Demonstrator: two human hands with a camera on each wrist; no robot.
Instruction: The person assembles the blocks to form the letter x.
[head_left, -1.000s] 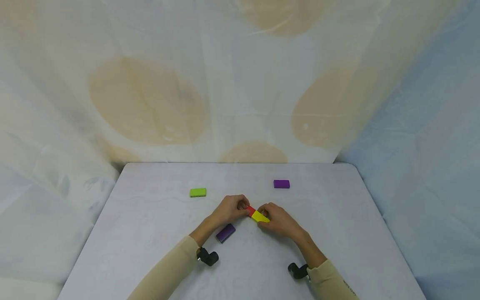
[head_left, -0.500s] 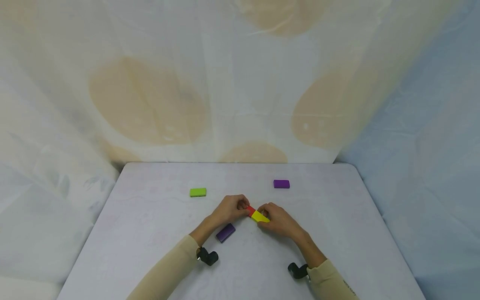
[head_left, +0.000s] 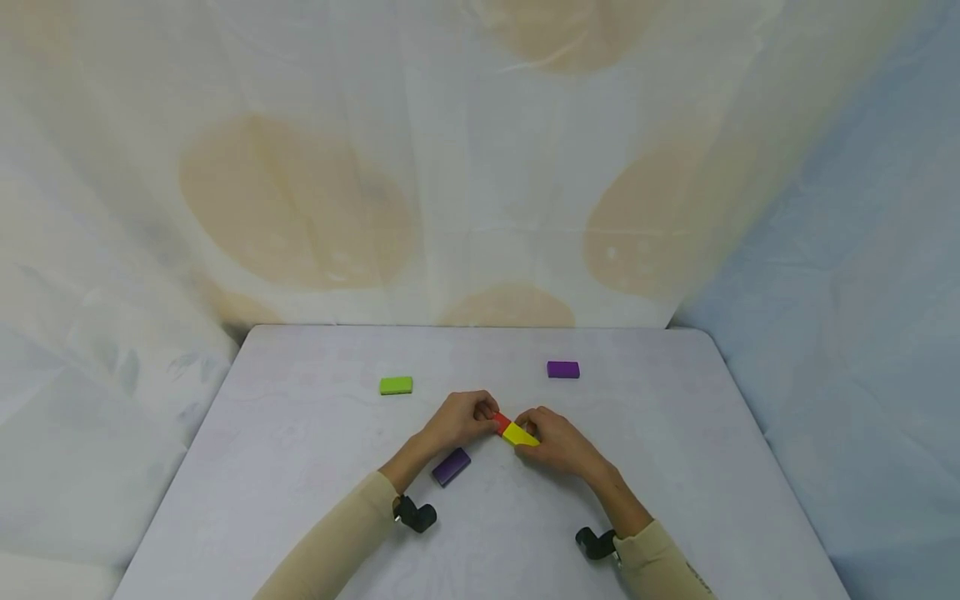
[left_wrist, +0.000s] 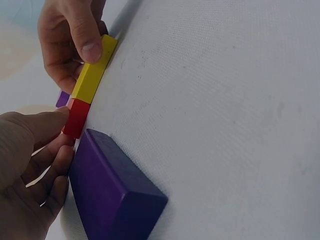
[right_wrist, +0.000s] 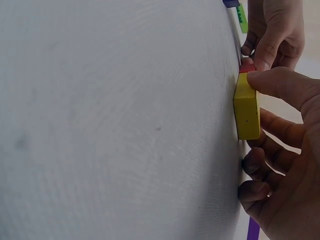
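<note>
Head view: you are holding two blocks end to end near the middle of the desk (head_left: 675, 467). Your left hand (head_left: 457, 421) is pinching the red block (head_left: 501, 422), and your right hand (head_left: 558, 442) is pinching the yellow block (head_left: 519, 434), thumb on its top edge (clearer from the right wrist). The blocks are touching, both lying on the desk. As I judge it, you are aligning them, so keep both grips narrow and low, press the ends flush, and slide rather than lift. Mind the purple block (head_left: 452, 466) just beside your left wrist. The green block (head_left: 395, 385) and the far purple block (head_left: 562, 368) are lying well apart.
</note>
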